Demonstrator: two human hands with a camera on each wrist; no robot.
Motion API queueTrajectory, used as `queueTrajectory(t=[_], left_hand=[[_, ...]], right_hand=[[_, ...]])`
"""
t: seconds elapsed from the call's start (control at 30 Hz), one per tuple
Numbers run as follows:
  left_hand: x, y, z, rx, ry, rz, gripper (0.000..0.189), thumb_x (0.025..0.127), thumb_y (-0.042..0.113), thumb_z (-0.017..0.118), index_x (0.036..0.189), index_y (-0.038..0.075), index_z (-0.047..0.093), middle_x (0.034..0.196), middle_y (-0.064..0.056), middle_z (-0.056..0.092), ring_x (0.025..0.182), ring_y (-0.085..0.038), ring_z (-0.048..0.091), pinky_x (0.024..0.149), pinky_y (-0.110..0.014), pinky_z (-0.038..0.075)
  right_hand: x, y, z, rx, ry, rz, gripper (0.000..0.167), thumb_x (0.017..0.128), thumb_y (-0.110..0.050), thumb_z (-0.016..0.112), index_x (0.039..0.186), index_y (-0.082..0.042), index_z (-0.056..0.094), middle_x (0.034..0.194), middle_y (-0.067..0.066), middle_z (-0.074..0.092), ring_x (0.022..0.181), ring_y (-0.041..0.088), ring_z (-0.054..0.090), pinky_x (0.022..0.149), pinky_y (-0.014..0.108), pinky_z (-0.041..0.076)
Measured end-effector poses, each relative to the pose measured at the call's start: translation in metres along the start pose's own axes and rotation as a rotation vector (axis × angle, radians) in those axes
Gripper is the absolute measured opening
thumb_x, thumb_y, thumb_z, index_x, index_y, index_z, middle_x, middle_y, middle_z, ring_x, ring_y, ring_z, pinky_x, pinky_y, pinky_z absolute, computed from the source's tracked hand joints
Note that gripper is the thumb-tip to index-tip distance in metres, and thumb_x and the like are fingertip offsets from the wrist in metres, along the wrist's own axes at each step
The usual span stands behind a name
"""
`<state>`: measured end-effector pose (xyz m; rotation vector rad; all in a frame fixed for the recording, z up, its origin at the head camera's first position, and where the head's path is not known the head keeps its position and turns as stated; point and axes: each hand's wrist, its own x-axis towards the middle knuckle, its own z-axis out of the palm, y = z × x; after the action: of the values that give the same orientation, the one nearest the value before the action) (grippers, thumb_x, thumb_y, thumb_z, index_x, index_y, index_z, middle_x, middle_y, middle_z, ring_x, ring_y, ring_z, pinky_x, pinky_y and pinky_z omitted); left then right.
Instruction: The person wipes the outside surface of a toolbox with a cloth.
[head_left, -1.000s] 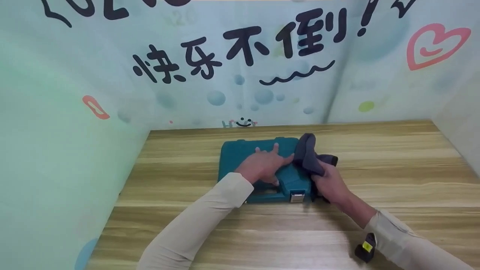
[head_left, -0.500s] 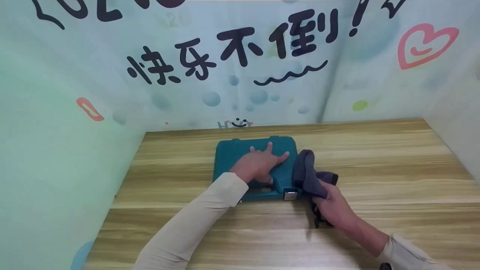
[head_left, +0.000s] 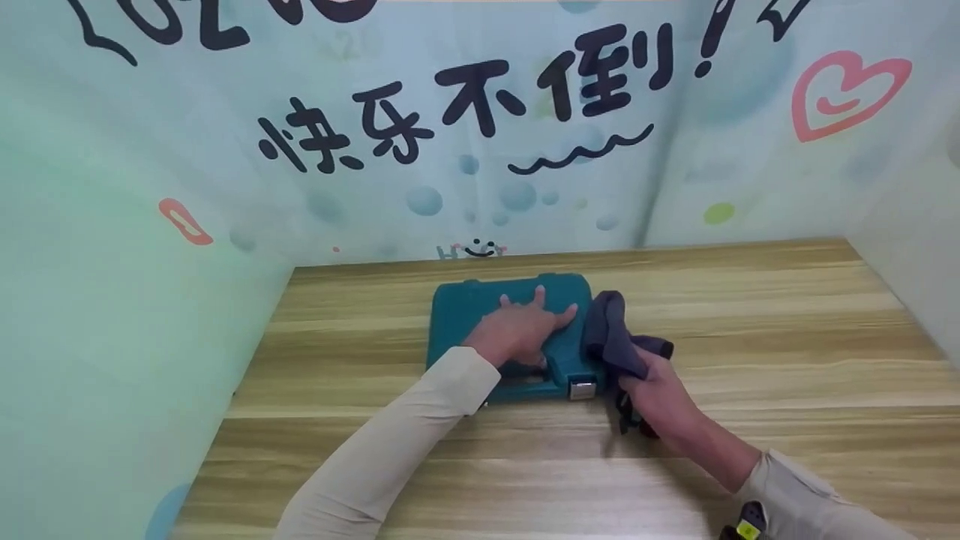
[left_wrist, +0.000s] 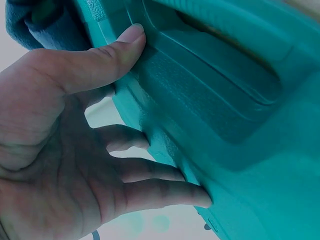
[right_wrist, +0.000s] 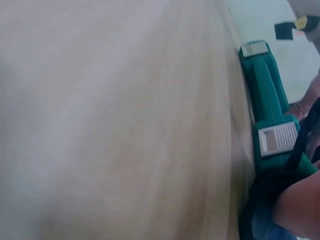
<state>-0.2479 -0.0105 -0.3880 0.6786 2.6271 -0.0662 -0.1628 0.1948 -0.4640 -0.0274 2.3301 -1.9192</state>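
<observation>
A teal plastic carrying case (head_left: 456, 311) lies flat on the wooden table, its handle side toward me. Spread over its lid is my left hand (head_left: 517, 330), fingertips pressing the surface near the handle recess; the left wrist view shows these fingers (left_wrist: 160, 195) extended. My right hand (head_left: 664, 394) grips a bunched dark grey-blue cloth (head_left: 609, 334) against the case's right side. Dark strap-like ends hang below that hand. In the right wrist view, the cloth (right_wrist: 267, 192) sits beside a pale latch (right_wrist: 277, 139). The right fingertips are hidden by the cloth.
The wooden table (head_left: 345, 330) reaches a printed backdrop (head_left: 375, 217) behind the case. A side panel (head_left: 112, 337) borders it on the left. A small black device with a yellow label (head_left: 748, 529) is at the right cuff.
My right hand drew the cloth toward me along the case's right side, then moved it slightly back away from me. The left hand stays spread on the lid.
</observation>
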Motion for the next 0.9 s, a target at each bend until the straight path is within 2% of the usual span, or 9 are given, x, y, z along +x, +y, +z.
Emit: queueTrajectory(t=[0.2,0.47,0.63,0.9], left_hand=[[0.000,0.001,-0.001,-0.001,-0.008,-0.019,0.088,0.097,0.029,0.073,0.163,0.041,0.016,0.169,-0.012,0.003,0.142,-0.057,0.018,0.094,-0.069,0.043],[0.000,0.002,0.000,-0.014,-0.002,-0.019,0.088,0.096,0.031,0.074,0.162,0.041,0.017,0.169,-0.011,0.004,0.142,-0.057,0.019,0.096,-0.072,0.039],[0.000,0.003,0.000,-0.027,-0.011,-0.035,0.090,0.095,0.030,0.075,0.161,0.046,0.016,0.169,-0.010,0.004,0.142,-0.057,0.019,0.097,-0.072,0.037],[-0.002,0.002,-0.002,-0.029,-0.023,-0.049,0.091,0.095,0.030,0.075,0.161,0.046,0.016,0.169,-0.009,0.003,0.143,-0.056,0.018,0.096,-0.072,0.038]], right_hand=[[0.028,-0.002,-0.003,-0.024,-0.032,-0.029,0.061,0.088,0.012,0.045,0.148,0.002,0.049,0.124,0.019,0.054,0.107,0.032,0.049,0.090,0.038,0.038],[0.065,-0.009,-0.012,-0.062,-0.073,-0.040,0.062,0.090,0.009,0.046,0.152,0.004,0.042,0.128,0.021,0.049,0.111,0.034,0.046,0.093,0.039,0.035],[0.084,-0.011,-0.015,-0.048,-0.089,-0.047,0.056,0.092,0.008,0.045,0.148,0.006,0.044,0.122,0.021,0.047,0.109,0.034,0.045,0.090,0.040,0.034],[0.112,-0.014,-0.015,-0.066,-0.079,-0.065,0.049,0.089,0.009,0.046,0.137,0.007,0.052,0.113,0.019,0.051,0.101,0.033,0.050,0.084,0.036,0.040]])
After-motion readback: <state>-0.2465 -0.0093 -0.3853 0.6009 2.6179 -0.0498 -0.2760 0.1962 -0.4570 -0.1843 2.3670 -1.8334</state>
